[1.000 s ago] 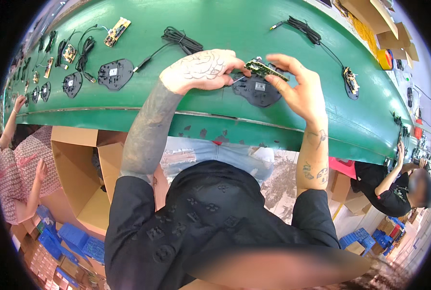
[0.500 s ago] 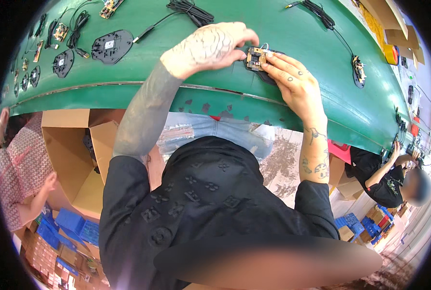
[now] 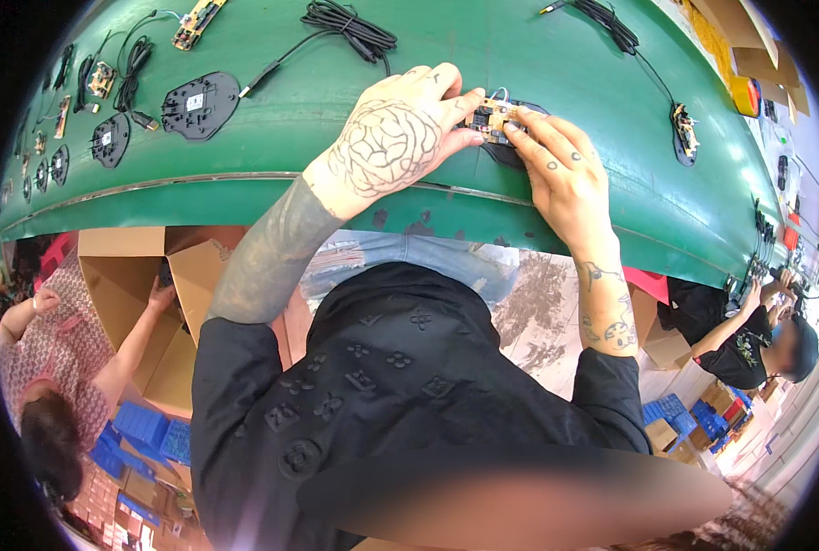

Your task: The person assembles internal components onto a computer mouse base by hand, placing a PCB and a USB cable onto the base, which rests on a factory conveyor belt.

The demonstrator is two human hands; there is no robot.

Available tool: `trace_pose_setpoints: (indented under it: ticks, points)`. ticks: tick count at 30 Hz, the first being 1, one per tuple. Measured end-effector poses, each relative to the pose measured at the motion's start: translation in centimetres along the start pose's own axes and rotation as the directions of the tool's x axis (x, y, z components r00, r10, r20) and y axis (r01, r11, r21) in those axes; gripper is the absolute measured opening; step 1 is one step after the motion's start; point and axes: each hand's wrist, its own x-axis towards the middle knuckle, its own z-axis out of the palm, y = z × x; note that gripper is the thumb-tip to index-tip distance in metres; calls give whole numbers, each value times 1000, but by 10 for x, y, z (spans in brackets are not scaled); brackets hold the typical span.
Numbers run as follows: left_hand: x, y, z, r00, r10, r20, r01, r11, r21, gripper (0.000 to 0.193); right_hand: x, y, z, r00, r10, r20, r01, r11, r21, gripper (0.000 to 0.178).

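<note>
Both my hands are at a small tan circuit board [image 3: 489, 118] with dark parts and thin pale wires, over a black plastic base plate [image 3: 504, 156] on the green work surface [image 3: 336, 147]. My left hand [image 3: 396, 133], tattooed on its back, pinches the board's left edge between thumb and forefinger. On the board's right side, the fingers of my right hand [image 3: 561, 165] are held together and grip it. These fingers hide part of the board and the plate. Whether the board sits fully down in the plate I cannot tell.
A bundled black cable [image 3: 350, 25] and a black base plate [image 3: 200, 104] lie to the left. On the right is another plate with a board [image 3: 685, 133] and cable. An open cardboard box [image 3: 125, 285] stands below the left edge. Co-workers are at both sides.
My left thumb and forefinger have closed on the board's left edge. My right hand stays on the board. At the left, a co-worker has come further into view and now reaches into the cardboard box.
</note>
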Motion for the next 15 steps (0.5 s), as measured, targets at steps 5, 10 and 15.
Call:
trace_pose_setpoints:
  ticks: [5,10,15]
  points:
    - [6,8,-6,1000,-14,26,12,998,63,40,0,10,-4,997,-73,16,75,989,-126,39]
    - [6,5,-2,999,5,36,-9,993,117,41,7,14,-6,994,-66,87,77,987,-139,38]
    - [6,6,0,999,42,2,-42,983,177,42,4,21,-6,991,-107,81,119,979,-163,37]
